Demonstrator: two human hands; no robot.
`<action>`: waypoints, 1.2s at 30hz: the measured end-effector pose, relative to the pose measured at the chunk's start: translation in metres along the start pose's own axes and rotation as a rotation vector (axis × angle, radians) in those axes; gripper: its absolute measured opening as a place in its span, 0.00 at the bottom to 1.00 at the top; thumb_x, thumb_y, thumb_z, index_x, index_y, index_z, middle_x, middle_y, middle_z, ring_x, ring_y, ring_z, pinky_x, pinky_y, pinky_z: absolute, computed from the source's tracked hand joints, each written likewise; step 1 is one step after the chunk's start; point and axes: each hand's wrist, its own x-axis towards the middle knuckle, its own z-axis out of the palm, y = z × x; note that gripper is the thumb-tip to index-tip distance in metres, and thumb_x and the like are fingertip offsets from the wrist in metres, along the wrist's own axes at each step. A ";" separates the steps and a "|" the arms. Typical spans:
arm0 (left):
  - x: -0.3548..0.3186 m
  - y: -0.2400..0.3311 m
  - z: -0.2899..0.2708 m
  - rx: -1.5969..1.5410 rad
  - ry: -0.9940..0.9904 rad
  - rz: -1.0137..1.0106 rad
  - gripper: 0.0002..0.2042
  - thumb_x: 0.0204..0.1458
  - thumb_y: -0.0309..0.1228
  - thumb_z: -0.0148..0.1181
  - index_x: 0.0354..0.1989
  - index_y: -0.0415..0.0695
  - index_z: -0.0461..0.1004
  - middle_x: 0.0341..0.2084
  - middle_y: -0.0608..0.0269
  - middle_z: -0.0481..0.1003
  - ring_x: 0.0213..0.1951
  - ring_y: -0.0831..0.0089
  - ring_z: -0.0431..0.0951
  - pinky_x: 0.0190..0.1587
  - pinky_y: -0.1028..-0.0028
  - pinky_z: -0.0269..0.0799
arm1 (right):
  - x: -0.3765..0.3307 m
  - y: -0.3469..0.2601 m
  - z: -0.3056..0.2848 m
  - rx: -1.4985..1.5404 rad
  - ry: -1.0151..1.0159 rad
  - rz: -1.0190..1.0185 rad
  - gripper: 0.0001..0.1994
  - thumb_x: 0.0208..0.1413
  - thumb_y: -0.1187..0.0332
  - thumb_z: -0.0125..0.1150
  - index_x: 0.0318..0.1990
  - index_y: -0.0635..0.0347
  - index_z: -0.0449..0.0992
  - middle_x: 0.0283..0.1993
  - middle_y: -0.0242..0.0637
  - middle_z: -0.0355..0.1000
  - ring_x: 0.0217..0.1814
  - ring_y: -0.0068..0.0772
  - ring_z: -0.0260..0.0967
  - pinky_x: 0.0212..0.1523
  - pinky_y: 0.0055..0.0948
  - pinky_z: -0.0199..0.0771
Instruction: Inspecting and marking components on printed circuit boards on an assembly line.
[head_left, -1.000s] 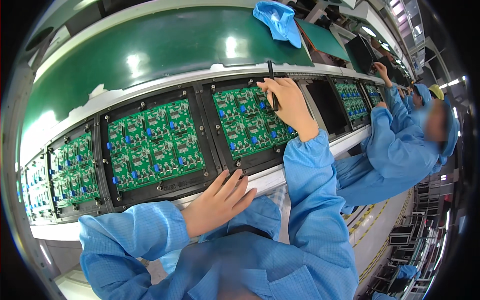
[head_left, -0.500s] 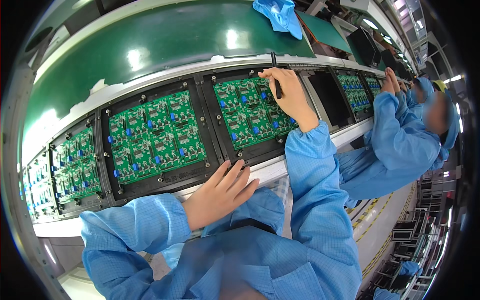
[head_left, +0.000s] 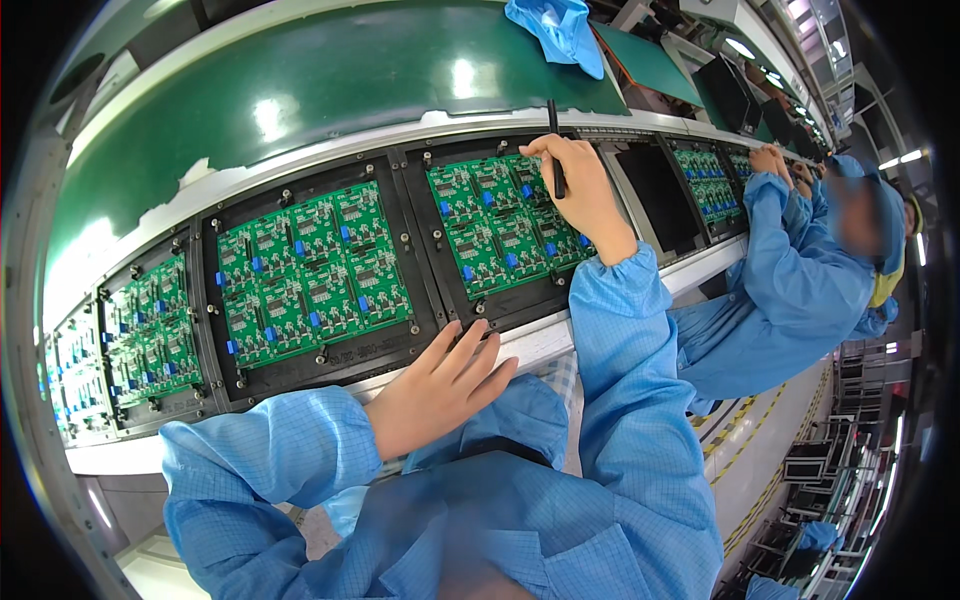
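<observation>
Now the right hand (head_left: 585, 195) is over the far right corner of the green circuit panel (head_left: 505, 225) in its black carrier tray (head_left: 520, 305), fingers curled shut around a slim black pen-like tool (head_left: 555, 150) that stands nearly upright, its lower end hidden behind the fingers. Compared with a second ago, that hand has slid across from the panel's right edge toward its upper middle, so the tool is working its way over the boards rather than sitting on one spot. Meanwhile the left hand (head_left: 435, 385) lies flat and open, fingers spread, holding nothing; its fingertips rest on the near rim of the trays, between this carrier and the neighbouring circuit panel (head_left: 310, 270) to the left, and it has hardly budged, which reads as a steadying hand. Further trays with green boards line up toward the left along the green conveyor belt (head_left: 330, 90). A crumpled blue cloth (head_left: 555, 30) sits on the belt beyond. Off to the right, a co-worker in a blue coat (head_left: 800, 270) reaches onto another panel (head_left: 705, 185)
</observation>
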 end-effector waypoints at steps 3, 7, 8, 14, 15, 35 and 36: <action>0.000 0.000 0.002 -0.028 0.025 0.005 0.23 0.46 0.32 0.49 0.54 0.45 0.61 0.49 0.53 0.64 0.54 0.55 0.62 0.56 0.57 0.61 | -0.001 0.000 0.001 -0.023 0.009 -0.012 0.07 0.52 0.76 0.49 0.37 0.57 0.71 0.34 0.35 0.72 0.38 0.41 0.66 0.41 0.34 0.64; 0.000 0.000 0.001 -0.032 0.023 0.002 0.23 0.46 0.32 0.49 0.54 0.45 0.61 0.49 0.52 0.64 0.54 0.55 0.62 0.56 0.57 0.61 | 0.000 -0.001 0.001 -0.010 0.016 0.001 0.06 0.51 0.76 0.50 0.36 0.57 0.71 0.35 0.35 0.72 0.37 0.41 0.66 0.41 0.33 0.64; 0.000 0.000 0.000 -0.015 0.012 0.002 0.23 0.47 0.33 0.48 0.54 0.44 0.60 0.49 0.54 0.64 0.54 0.57 0.62 0.57 0.59 0.60 | 0.000 0.001 0.000 -0.012 0.008 0.001 0.06 0.51 0.76 0.50 0.36 0.57 0.71 0.35 0.35 0.72 0.37 0.41 0.66 0.41 0.33 0.64; 0.000 0.000 0.001 -0.016 0.008 0.001 0.23 0.46 0.32 0.48 0.54 0.44 0.60 0.49 0.54 0.64 0.54 0.56 0.62 0.57 0.59 0.59 | 0.001 -0.004 -0.002 -0.016 0.051 -0.039 0.08 0.52 0.77 0.49 0.39 0.58 0.71 0.35 0.35 0.73 0.36 0.38 0.67 0.40 0.31 0.65; 0.000 0.000 0.001 -0.039 0.018 0.002 0.24 0.45 0.32 0.49 0.54 0.44 0.61 0.49 0.52 0.64 0.54 0.55 0.62 0.56 0.57 0.60 | 0.001 -0.006 -0.004 0.009 0.108 -0.058 0.08 0.53 0.76 0.49 0.40 0.59 0.71 0.34 0.36 0.74 0.35 0.36 0.69 0.40 0.29 0.66; 0.001 -0.001 0.004 -0.031 0.022 0.007 0.23 0.46 0.32 0.49 0.54 0.45 0.62 0.50 0.53 0.64 0.54 0.56 0.62 0.56 0.58 0.60 | -0.045 -0.032 -0.026 0.380 0.480 0.208 0.14 0.62 0.68 0.38 0.49 0.67 0.63 0.29 0.41 0.74 0.26 0.20 0.66 0.31 0.19 0.66; 0.001 0.000 0.004 -0.033 0.026 0.004 0.23 0.45 0.32 0.49 0.54 0.45 0.62 0.50 0.53 0.64 0.55 0.56 0.62 0.56 0.58 0.59 | -0.049 -0.029 -0.027 0.397 0.502 0.225 0.14 0.62 0.66 0.38 0.49 0.67 0.62 0.29 0.41 0.74 0.25 0.21 0.66 0.31 0.19 0.66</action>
